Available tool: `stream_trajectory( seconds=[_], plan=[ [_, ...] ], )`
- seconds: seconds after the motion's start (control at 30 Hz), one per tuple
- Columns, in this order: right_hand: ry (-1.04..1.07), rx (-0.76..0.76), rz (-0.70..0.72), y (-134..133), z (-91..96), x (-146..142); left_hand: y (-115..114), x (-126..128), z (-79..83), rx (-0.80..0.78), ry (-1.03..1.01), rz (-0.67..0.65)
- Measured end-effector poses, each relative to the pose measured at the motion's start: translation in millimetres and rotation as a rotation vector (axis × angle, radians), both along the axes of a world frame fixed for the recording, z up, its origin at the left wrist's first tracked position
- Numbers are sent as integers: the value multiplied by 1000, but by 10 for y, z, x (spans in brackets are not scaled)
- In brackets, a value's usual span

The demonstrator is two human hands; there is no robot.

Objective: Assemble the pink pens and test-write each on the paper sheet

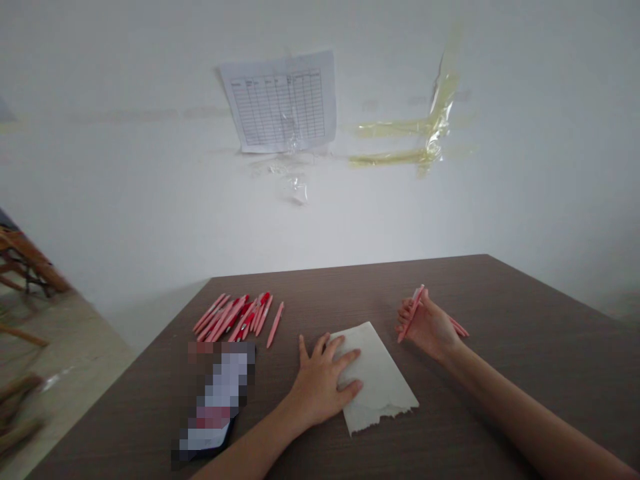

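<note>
Left forearm angles inward, hand splayed on paper.

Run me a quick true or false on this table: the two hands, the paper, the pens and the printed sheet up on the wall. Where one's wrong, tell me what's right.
1. The left hand is spread partly over the paper. True.
2. The right hand holds a pink pen. True.
3. Every edge of the paper is clean and straight. False: its edge nearest the person is ragged.
4. The pen pile is to the right of the paper. False: it is to the left.
5. The printed sheet is on the wall. True.
6. The left hand is closed in a fist. False: its fingers are spread.
</note>
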State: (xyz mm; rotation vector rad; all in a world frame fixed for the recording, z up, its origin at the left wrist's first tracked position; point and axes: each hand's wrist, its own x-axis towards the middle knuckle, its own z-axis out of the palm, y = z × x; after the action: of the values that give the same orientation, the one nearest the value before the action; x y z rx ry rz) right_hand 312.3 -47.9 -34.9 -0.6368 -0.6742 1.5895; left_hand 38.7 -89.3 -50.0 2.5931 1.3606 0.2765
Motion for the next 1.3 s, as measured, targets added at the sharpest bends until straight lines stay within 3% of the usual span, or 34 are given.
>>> stream_trajectory(
  seconds=[0.1,0.2,0.27,0.4,0.47,0.6,0.8,0.97,1.13,1.3],
  plan=[
    [-76,-14,-121,42,-49,30,3,-10,-9,3,-2,-1],
    [-283,4,-246,105,-91,92,6,-15,-15,7,10,2],
    [-557,43,-376,145,-107,158,3,-10,-13,12,30,6],
    [-1295,229,-622,175,-117,308,-14,20,1,36,52,44],
    [-1619,278,-654,157,-121,360,-23,32,2,49,40,86],
    [-2016,168,-622,103,-137,398,-16,22,-44,84,4,134],
    [-2181,19,-539,82,-167,455,91,-21,-146,206,46,205],
    [-2254,-11,-532,104,-195,521,139,-9,-87,318,43,300],
    [-2296,2,-561,139,-235,567,36,15,-28,328,-4,248],
    [-2278,8,-601,177,-290,621,23,12,-74,320,8,225]
  ],
)
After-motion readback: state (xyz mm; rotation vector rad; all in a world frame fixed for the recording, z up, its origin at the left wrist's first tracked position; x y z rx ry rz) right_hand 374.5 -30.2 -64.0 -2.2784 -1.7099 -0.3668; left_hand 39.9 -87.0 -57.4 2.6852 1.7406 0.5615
